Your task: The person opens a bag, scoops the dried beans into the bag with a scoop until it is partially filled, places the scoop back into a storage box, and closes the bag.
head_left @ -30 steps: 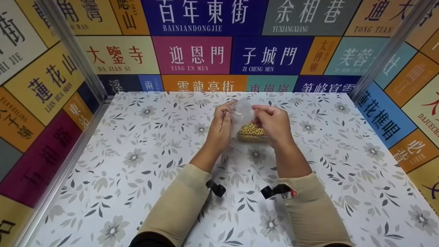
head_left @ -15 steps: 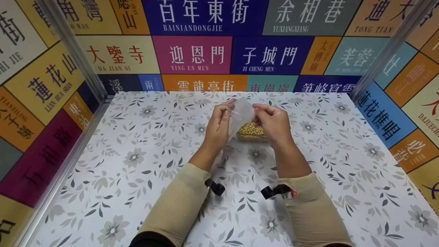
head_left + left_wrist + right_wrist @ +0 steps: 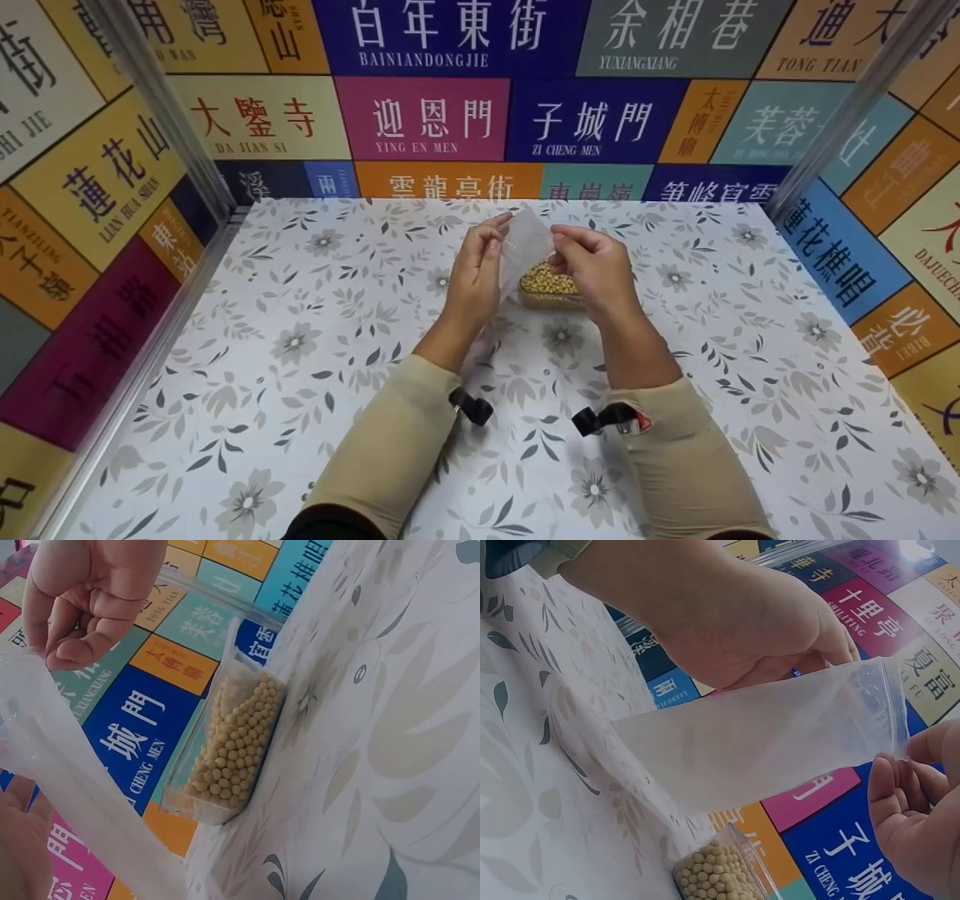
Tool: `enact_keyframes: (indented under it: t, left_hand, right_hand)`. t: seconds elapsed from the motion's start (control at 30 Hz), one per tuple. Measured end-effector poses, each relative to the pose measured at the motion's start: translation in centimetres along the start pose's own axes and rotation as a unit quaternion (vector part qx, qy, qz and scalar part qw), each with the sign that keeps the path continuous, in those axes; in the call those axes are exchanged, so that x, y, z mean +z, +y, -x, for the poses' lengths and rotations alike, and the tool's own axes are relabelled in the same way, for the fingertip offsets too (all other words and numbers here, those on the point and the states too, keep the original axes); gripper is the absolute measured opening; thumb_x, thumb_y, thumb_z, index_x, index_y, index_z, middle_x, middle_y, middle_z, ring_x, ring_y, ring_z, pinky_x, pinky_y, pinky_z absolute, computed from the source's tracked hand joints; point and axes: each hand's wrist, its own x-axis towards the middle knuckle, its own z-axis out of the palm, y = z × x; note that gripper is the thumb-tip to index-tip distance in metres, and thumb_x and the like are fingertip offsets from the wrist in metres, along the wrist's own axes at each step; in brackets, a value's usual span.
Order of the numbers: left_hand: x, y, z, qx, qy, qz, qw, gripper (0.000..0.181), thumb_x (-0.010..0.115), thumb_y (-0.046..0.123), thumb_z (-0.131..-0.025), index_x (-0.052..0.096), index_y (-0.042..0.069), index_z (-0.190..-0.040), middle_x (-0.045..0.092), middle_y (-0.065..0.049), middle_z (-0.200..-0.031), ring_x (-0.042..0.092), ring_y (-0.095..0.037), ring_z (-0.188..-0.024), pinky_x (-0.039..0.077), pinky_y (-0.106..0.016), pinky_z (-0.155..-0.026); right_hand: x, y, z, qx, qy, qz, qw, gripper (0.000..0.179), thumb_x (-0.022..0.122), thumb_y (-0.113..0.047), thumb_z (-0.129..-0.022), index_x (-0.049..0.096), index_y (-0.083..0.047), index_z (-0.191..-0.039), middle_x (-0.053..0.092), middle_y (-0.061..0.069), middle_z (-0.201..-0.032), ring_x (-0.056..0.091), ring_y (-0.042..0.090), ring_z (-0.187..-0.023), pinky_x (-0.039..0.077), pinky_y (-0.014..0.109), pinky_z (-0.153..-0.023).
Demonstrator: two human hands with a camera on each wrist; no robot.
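A clear zip-lock bag [image 3: 526,241], flat and see-through, hangs upright between the two hands. My left hand [image 3: 475,271] holds its left side, with the fingertips near the top edge; part of this hand lies behind the plastic in the right wrist view. The right hand [image 3: 600,271] pinches the upper right corner beside the zip strip, thumb against curled fingers [image 3: 885,784]. Just beyond the bag, a clear plastic box [image 3: 196,804] stands on the table, filled with round yellowish soybeans [image 3: 236,746]. In the head view, the bag and right hand partly hide the box.
A white cloth with grey flowers and leaves covers the table [image 3: 300,420]. Colourful sign-printed panels [image 3: 420,120] stand along the back and both sides, with clear edge posts at the corners. Black camera mounts [image 3: 472,409] sit on both wrists.
The left hand has shifted slightly left, and the bag looks flatter and more spread between the hands. The right hand has hardly moved, and the box stays in place.
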Motion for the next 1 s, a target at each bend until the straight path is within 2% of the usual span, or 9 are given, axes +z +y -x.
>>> enact_keyframes:
  t: [0.17, 0.27, 0.4, 0.5, 0.67, 0.8, 0.9, 1.0]
  left_hand:
    - [-0.2, -0.2, -0.1, 0.002, 0.017, -0.03, 0.9994, 0.019, 0.038, 0.016, -0.118, 0.055, 0.006, -0.12, 0.058, -0.011, -0.165, 0.057, -0.026, -0.152, 0.045, -0.043, -0.13]
    - [-0.2, -0.3, -0.1, 0.003, 0.027, -0.036, 0.999, 0.02, 0.039, 0.017, -0.118, 0.055, 0.005, -0.12, 0.058, -0.011, -0.165, 0.056, -0.027, -0.152, 0.045, -0.043, -0.129]
    - [-0.3, -0.2, -0.2, 0.001, 0.032, -0.035, 0.9989, 0.02, 0.039, 0.017, -0.119, 0.055, 0.004, -0.119, 0.058, -0.012, -0.164, 0.056, -0.028, -0.151, 0.045, -0.043, -0.128]
    - [-0.5, -0.3, -0.3, -0.001, 0.035, -0.03, 0.9989, 0.02, 0.039, 0.015, -0.119, 0.054, 0.003, -0.12, 0.058, -0.013, -0.164, 0.057, -0.028, -0.149, 0.046, -0.042, -0.128]
    - [-0.8, -0.5, -0.4, -0.006, 0.046, -0.029, 0.9985, 0.021, 0.039, 0.014, -0.118, 0.056, 0.002, -0.122, 0.058, -0.014, -0.164, 0.056, -0.028, -0.15, 0.046, -0.042, -0.128]
    - [-1.1, -0.7, -0.4, -0.01, 0.056, -0.036, 0.9978, 0.021, 0.039, 0.015, -0.118, 0.056, 0.004, -0.122, 0.059, -0.012, -0.164, 0.053, -0.026, -0.154, 0.044, -0.041, -0.129]
    - [-1.3, -0.9, -0.5, -0.012, 0.061, -0.032, 0.9976, 0.021, 0.039, 0.016, -0.119, 0.056, 0.004, -0.121, 0.058, -0.012, -0.164, 0.05, -0.027, -0.158, 0.043, -0.041, -0.13]
    - [-1.4, -1.1, -0.5, -0.017, 0.069, -0.032, 0.9969, 0.021, 0.04, 0.016, -0.119, 0.057, 0.004, -0.122, 0.058, -0.012, -0.164, 0.049, -0.026, -0.159, 0.042, -0.041, -0.132]
  right_hand:
    - [-1.0, -0.2, -0.4, -0.001, 0.006, -0.024, 0.9997, 0.035, 0.065, -0.023, -0.112, 0.073, -0.001, -0.138, 0.067, 0.006, -0.105, 0.071, 0.018, -0.095, 0.066, 0.028, -0.086]
    - [-1.8, -0.2, -0.7, -0.003, 0.013, -0.008, 0.9999, 0.036, 0.065, -0.024, -0.112, 0.072, -0.001, -0.138, 0.071, 0.002, -0.107, 0.072, 0.018, -0.1, 0.065, 0.026, -0.086]
    - [-3.1, 0.2, -1.3, -0.009, 0.014, 0.042, 0.999, 0.037, 0.065, -0.026, -0.112, 0.072, -0.004, -0.14, 0.074, -0.003, -0.112, 0.072, 0.016, -0.106, 0.063, 0.024, -0.088]
    - [-4.3, 0.4, -1.7, -0.013, 0.013, 0.09, 0.9957, 0.039, 0.066, -0.029, -0.111, 0.073, -0.006, -0.142, 0.073, -0.001, -0.122, 0.07, 0.015, -0.112, 0.061, 0.025, -0.092]
    - [-6.1, 0.9, -2.6, -0.012, 0.009, 0.184, 0.9828, 0.044, 0.067, -0.038, -0.111, 0.071, -0.012, -0.146, 0.071, 0.007, -0.14, 0.066, 0.017, -0.126, 0.056, 0.03, -0.106]
    - [-7.7, 1.4, -3.4, -0.011, -0.007, 0.244, 0.9698, 0.048, 0.067, -0.041, -0.11, 0.068, -0.013, -0.15, 0.069, 0.012, -0.148, 0.062, 0.027, -0.14, 0.053, 0.045, -0.118]
    - [-8.8, 1.9, -3.8, -0.008, -0.028, 0.289, 0.9568, 0.051, 0.067, -0.041, -0.11, 0.065, -0.013, -0.153, 0.065, 0.014, -0.156, 0.055, 0.034, -0.151, 0.049, 0.055, -0.124]
    - [-9.9, 2.3, -4.1, -0.005, -0.062, 0.34, 0.9384, 0.056, 0.067, -0.043, -0.11, 0.061, -0.013, -0.157, 0.058, 0.016, -0.164, 0.048, 0.04, -0.157, 0.045, 0.063, -0.125]
